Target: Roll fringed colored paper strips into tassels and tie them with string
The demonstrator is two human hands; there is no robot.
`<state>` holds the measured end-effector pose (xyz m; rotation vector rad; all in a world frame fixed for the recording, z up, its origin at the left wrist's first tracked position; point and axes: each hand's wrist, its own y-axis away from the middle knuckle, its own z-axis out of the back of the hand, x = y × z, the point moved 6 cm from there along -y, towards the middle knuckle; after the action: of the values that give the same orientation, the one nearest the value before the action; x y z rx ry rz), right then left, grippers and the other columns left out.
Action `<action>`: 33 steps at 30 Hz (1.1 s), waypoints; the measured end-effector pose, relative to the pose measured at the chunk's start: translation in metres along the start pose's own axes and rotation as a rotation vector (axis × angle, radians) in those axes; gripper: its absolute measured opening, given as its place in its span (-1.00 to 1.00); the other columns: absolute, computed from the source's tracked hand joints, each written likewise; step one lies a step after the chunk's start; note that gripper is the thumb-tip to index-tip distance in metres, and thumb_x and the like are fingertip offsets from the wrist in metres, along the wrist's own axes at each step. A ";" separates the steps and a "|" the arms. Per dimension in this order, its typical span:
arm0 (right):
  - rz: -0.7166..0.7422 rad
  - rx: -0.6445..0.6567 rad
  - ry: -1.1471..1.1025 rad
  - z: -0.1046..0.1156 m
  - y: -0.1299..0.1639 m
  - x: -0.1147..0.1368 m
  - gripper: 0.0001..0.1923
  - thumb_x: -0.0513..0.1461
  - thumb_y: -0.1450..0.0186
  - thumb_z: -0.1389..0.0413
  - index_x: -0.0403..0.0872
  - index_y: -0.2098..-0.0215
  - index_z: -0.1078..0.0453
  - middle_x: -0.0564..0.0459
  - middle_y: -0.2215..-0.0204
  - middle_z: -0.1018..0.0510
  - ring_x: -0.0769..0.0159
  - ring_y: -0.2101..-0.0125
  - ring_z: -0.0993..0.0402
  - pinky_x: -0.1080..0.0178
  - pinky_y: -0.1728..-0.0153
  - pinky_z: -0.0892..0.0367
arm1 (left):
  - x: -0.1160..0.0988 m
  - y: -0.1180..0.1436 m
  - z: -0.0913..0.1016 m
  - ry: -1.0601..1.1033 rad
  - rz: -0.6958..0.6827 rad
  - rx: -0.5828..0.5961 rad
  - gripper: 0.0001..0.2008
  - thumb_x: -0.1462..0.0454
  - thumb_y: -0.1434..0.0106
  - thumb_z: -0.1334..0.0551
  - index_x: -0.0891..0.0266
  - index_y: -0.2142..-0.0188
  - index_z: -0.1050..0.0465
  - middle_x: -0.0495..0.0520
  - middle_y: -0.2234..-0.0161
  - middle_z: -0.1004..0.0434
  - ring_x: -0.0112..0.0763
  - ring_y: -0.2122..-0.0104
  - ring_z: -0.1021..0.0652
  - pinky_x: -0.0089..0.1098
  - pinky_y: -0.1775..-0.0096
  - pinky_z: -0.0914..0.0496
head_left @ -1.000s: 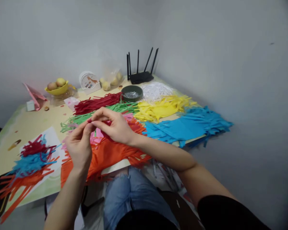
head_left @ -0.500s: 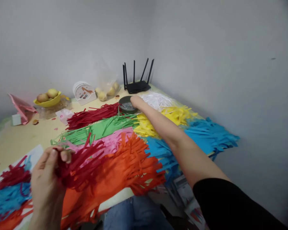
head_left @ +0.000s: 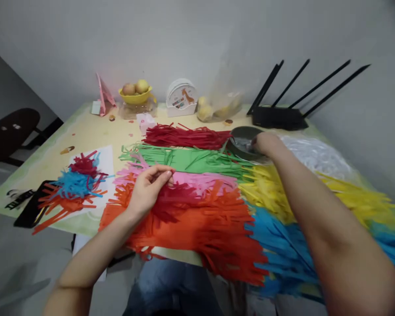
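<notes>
Head view shows the counter [head_left: 85,131] covered with cut paper fringe, ordered by size: orange sheet [head_left: 197,228], blue sheet [head_left: 283,254], yellow sheet [head_left: 270,188], green sheet [head_left: 191,159], pink sheet [head_left: 197,177]. At the far edge stands a router [head_left: 278,117]. Right hand [head_left: 266,144] reaches into the dark bowl [head_left: 242,141] beside the router; whether its fingers are clenched or released cannot be told. Left hand [head_left: 148,188] pinches a dark red fringe [head_left: 181,199], which lies over the orange and pink sheets
</notes>
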<state>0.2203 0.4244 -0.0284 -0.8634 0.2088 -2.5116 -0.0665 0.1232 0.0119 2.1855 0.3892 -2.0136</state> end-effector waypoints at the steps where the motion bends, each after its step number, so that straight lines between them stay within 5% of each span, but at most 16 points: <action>1: 0.014 -0.082 -0.073 0.009 0.003 0.006 -0.55 -0.33 -0.29 -0.19 -0.04 0.72 -0.24 0.04 0.70 -0.38 0.31 0.42 -0.52 0.29 0.25 -0.35 | -0.001 0.000 0.003 0.023 -0.005 -0.023 -0.77 0.11 -0.16 -0.42 0.21 0.31 -0.58 -0.03 0.49 -0.56 -0.48 0.47 -0.53 -0.44 0.29 -0.44; 5: 0.054 -0.288 -0.332 0.029 0.041 0.072 -0.88 -0.32 -0.18 -0.26 -0.02 0.48 -0.47 0.09 0.56 -0.55 0.36 0.48 -0.46 0.29 0.32 -0.37 | -0.007 0.001 0.012 0.000 -0.060 -0.079 -0.79 0.15 -0.12 -0.45 0.22 0.34 -0.56 -0.02 0.49 -0.57 -0.48 0.45 -0.55 -0.46 0.29 -0.45; 10: 0.271 -0.013 -0.742 0.001 0.123 0.219 -0.89 -0.21 -0.22 -0.29 -0.08 0.30 -0.54 0.04 0.33 -0.64 0.32 0.32 -0.56 0.25 0.23 -0.46 | -0.025 0.017 0.002 -0.073 -0.188 -0.070 -0.84 0.19 -0.19 -0.41 0.23 0.32 -0.57 0.01 0.45 -0.62 -0.46 0.42 -0.59 -0.47 0.29 -0.46; 13: 0.278 0.043 -0.933 -0.009 0.157 0.264 -0.80 -0.12 -0.21 -0.33 -0.08 0.32 -0.52 0.05 0.36 -0.63 0.33 0.31 -0.56 0.26 0.21 -0.48 | -0.035 0.032 -0.004 -0.107 -0.277 -0.076 -0.86 0.20 -0.22 -0.39 0.24 0.31 -0.57 0.02 0.44 -0.63 -0.45 0.40 -0.61 -0.47 0.29 -0.48; 18: 0.193 0.049 -1.111 -0.014 0.181 0.275 -0.64 0.03 -0.14 -0.38 -0.06 0.35 -0.50 0.06 0.40 -0.61 0.32 0.34 -0.57 0.23 0.21 -0.53 | -0.049 0.058 -0.007 -0.213 -0.390 -0.099 -0.88 0.21 -0.23 -0.38 0.23 0.32 -0.59 0.04 0.40 -0.63 -0.43 0.38 -0.61 -0.45 0.27 -0.47; 26: 0.123 -0.005 -1.261 -0.013 0.197 0.284 -0.64 -0.02 -0.05 -0.44 -0.08 0.39 -0.51 0.10 0.45 -0.62 0.36 0.39 -0.58 0.26 0.25 -0.54 | -0.064 0.083 -0.009 -0.227 -0.443 -0.106 -0.90 0.24 -0.26 -0.34 0.24 0.31 -0.57 0.01 0.42 -0.62 -0.46 0.39 -0.60 -0.46 0.28 -0.47; 33: 0.342 -0.129 -0.919 0.008 0.209 0.293 -0.97 -0.27 -0.25 -0.29 -0.07 0.36 -0.55 0.06 0.38 -0.64 0.36 0.33 -0.56 0.29 0.27 -0.46 | -0.072 0.091 -0.007 -0.453 -0.513 -0.092 -0.92 0.27 -0.26 -0.31 0.23 0.33 -0.57 0.01 0.43 -0.62 -0.43 0.41 -0.59 -0.46 0.31 -0.44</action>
<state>0.1036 0.1005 0.0755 -1.7514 0.1827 -1.5990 -0.0389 0.0320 0.0776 1.6104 1.0277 -2.5920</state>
